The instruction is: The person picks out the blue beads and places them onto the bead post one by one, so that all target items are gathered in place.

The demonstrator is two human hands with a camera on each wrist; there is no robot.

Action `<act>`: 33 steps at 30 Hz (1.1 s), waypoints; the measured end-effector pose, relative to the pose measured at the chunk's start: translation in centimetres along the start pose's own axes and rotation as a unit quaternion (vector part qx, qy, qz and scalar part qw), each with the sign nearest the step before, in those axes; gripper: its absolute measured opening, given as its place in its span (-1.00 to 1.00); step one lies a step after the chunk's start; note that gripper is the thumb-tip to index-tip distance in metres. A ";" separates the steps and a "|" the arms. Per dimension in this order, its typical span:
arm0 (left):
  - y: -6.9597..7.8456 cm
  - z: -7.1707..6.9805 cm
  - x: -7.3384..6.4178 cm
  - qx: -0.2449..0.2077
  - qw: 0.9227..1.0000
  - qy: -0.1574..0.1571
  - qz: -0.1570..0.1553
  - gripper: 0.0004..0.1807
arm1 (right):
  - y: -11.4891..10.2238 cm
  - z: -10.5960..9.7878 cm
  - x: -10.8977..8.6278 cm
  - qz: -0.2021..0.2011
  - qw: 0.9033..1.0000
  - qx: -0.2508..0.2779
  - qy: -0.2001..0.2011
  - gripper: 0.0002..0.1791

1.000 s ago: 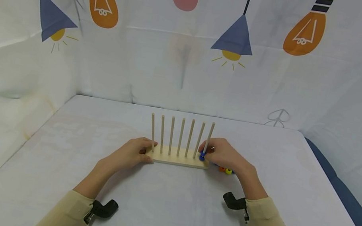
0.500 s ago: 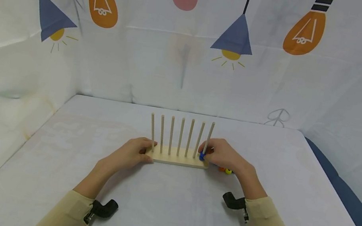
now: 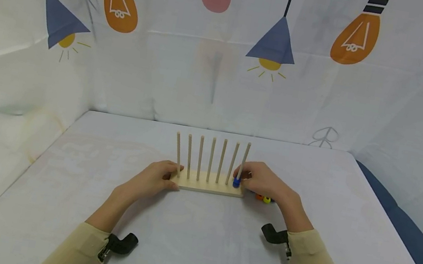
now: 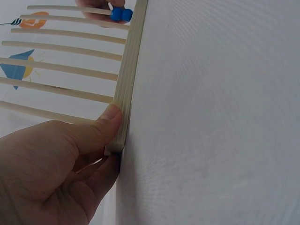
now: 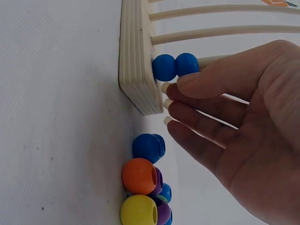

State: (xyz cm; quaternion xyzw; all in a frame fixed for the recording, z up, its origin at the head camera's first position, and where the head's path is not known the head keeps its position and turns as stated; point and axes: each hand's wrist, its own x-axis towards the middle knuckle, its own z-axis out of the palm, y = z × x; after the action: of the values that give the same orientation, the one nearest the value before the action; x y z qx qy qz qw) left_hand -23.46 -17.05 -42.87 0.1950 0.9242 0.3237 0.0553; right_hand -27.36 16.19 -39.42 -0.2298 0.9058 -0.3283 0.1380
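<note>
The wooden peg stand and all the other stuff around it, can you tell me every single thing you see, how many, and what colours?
Table: one, white, lower part of the head view
Base: one, pale wood, on the table
Pegs: seven, pale wood, in a row on the base
Threaded beads: two, blue, low on the right-end peg
Loose beads: several, some hidden; yellow, orange, blue, purple, green; by the base's right end
Backdrop: one, white with coloured prints, behind the table
Strip: one, dark blue, beyond the table's right edge
Wrist devices: two, black, one near each wrist
Sleeves: two, beige, on the forearms
Left grip: one, bare, pinching the base's left end
Right grip: one, bare, at the upper threaded bead
</note>
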 end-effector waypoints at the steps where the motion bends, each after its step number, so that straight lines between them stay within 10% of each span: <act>1: 0.0 0.0 0.0 0.000 1.000 0.000 0.000 -0.38 | 0.0 0.0 -0.1 0.000 1.000 -0.001 0.002 -0.71; 33: 0.2 -0.3 -0.2 -0.012 1.000 0.001 0.001 -0.38 | 2.2 -0.8 0.0 0.009 0.998 -0.058 0.020 -0.62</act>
State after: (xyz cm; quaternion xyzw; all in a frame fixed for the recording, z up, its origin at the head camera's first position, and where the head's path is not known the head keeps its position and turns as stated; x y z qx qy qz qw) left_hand -23.32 -17.15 -42.57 0.1945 0.9202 0.3351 0.0566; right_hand -28.39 18.11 -40.28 -0.2226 0.9279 -0.2784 0.1092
